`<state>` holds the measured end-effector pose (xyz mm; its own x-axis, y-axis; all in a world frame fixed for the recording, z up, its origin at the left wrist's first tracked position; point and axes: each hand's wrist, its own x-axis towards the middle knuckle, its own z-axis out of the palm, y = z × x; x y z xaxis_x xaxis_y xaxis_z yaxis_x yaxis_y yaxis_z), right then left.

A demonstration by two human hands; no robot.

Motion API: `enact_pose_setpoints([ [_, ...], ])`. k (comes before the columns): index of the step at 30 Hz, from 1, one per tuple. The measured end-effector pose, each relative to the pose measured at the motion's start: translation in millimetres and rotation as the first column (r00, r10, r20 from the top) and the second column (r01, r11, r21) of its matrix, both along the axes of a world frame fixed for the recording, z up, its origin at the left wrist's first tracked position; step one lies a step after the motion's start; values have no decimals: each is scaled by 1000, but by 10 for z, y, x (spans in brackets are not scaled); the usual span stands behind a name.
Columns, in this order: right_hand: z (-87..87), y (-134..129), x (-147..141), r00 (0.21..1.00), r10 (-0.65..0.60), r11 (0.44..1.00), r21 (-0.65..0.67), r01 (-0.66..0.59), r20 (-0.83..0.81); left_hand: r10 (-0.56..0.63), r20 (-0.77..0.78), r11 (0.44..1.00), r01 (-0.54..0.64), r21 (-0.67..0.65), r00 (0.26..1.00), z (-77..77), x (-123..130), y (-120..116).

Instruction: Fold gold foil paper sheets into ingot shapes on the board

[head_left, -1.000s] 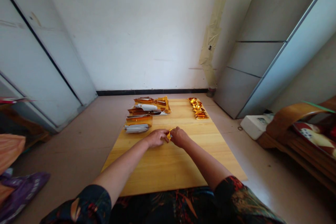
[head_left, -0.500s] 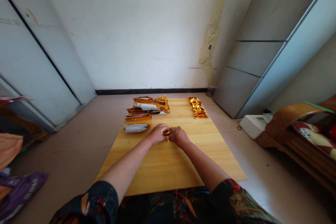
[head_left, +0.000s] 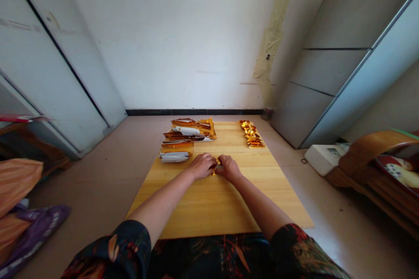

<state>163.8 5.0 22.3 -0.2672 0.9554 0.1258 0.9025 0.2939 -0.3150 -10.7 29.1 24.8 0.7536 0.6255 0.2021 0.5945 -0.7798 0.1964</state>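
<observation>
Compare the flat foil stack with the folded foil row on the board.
The stack is long flat strips, while the row is small folded pieces. The stack spreads wider than the narrow row. The stack sits toward the board's far left, the row toward its far right. Both are shiny gold.

the tabletop [head_left: 209, 209] is smooth, pale wood with a faint sheen; the small crumpled piece [head_left: 214, 171] and the folded pieces [head_left: 251, 135] along its far edge are glossy gold foil; the sleeve [head_left: 108, 248] is matt printed cloth.
</observation>
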Motion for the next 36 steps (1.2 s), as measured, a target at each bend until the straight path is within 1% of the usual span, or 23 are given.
enact_pose_setpoints([
  [3,-6,-7,24,1000,-7,1000,11,7,14,9,-11,1000,-9,6,1000,3,2,0],
  [7,29,-97,23,994,-33,999,23,31,107,26,-58,1000,-26,6,998,6,-11,21],
  [10,52,-194,-31,983,-63,998,37,57,172,34,-78,999,-35,-1,996,21,-15,16],
  [12,52,-247,-86,978,-61,998,33,56,199,37,-77,999,-37,-4,996,38,-9,-9],
  [17,31,-261,-154,969,21,1000,-2,-21,246,87,-79,996,-88,-10,993,70,48,-112],
  [21,65,-178,-44,966,126,992,-15,-126,225,174,-95,985,-174,8,980,55,114,-155],
  [23,102,-146,21,974,130,991,5,-133,186,202,-96,979,-203,0,975,49,135,-150],
  [26,137,-132,53,982,91,995,17,-95,163,170,-68,985,-172,-26,983,47,138,-121],
  [30,100,-163,-28,977,86,996,-23,-83,196,97,-24,995,-98,-22,995,41,101,-74],
  [34,66,-278,-129,975,84,996,2,-86,206,53,-14,998,-54,-45,998,41,64,-52],
  [36,73,-365,-159,972,60,997,23,-67,225,41,-14,998,-42,-50,999,47,53,-56],
])
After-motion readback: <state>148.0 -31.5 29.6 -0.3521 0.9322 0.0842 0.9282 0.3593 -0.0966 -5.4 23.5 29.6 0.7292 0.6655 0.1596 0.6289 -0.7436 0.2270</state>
